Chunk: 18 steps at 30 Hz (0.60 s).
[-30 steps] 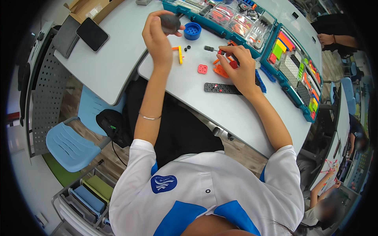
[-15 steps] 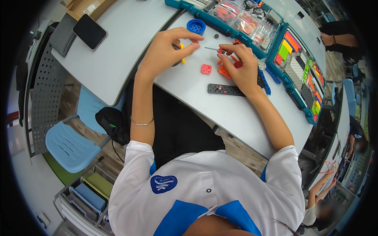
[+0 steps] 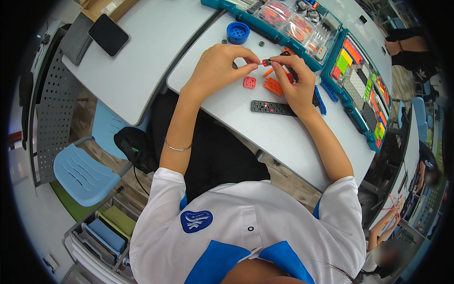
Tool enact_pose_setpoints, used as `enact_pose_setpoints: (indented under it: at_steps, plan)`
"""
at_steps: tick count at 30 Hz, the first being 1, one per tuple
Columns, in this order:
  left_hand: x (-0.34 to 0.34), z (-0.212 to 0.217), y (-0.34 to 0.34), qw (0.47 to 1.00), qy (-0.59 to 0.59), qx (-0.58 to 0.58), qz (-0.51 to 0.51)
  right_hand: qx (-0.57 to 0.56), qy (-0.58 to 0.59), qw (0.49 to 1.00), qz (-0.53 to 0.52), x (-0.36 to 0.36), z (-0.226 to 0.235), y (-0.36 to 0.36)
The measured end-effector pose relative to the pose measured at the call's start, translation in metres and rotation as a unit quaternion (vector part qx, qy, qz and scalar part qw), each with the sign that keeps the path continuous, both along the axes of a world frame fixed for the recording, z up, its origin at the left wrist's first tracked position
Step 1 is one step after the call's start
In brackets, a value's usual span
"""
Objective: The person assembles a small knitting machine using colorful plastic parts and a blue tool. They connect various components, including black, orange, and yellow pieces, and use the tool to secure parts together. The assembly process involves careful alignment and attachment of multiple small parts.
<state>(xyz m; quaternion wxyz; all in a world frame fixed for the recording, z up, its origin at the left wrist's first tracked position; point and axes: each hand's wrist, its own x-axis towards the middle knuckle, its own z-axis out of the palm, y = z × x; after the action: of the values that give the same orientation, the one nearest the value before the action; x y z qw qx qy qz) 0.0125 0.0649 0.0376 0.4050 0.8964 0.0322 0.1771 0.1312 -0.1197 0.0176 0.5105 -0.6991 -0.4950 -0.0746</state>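
Note:
Over the table, my right hand (image 3: 299, 87) pinches a thin metal axle with a small red and black piece (image 3: 266, 62) on it. The fingertips of my left hand (image 3: 215, 70) close on the axle's left end, hiding most of the rod. Below the fingers lie a pinkish-red square block (image 3: 249, 82) and an orange connector (image 3: 273, 86). A black perforated beam (image 3: 268, 107) rests nearer to me. Beyond my left hand stands a blue round hub (image 3: 237, 32), with a small dark ring (image 3: 261, 43) to its right. My left hand partly covers a dark round part.
A teal parts case (image 3: 288, 46) spans the far side, with a teal tray (image 3: 362, 127) of coloured pieces at right. Blue beams (image 3: 323, 105) lie beside my right wrist. A phone (image 3: 109, 35) lies on the left table. Another person's hand (image 3: 392, 46) is at far right.
My left hand has moved right, from beside the dark wheel with yellow parts to the axle's end. Its spread fingers have closed there. My right hand has shifted only slightly.

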Motion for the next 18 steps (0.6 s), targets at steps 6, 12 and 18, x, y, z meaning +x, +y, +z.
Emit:
enact_pose_setpoints:
  at_steps: [6, 12, 18]
  plan:
    - [0.006, -0.004, -0.010, 0.993, -0.110, 0.007, -0.029, -0.017, -0.102, 0.995, 0.012, 0.001, 0.002, 0.001]
    - [0.004, -0.002, -0.013, 0.995, -0.096, 0.007, -0.029, -0.022, -0.139, 0.990, 0.016, -0.001, 0.004, 0.001]
    - [0.003, -0.002, -0.010, 0.996, -0.086, 0.034, 0.002, 0.015, -0.089, 0.995, -0.032, -0.002, 0.003, -0.003]
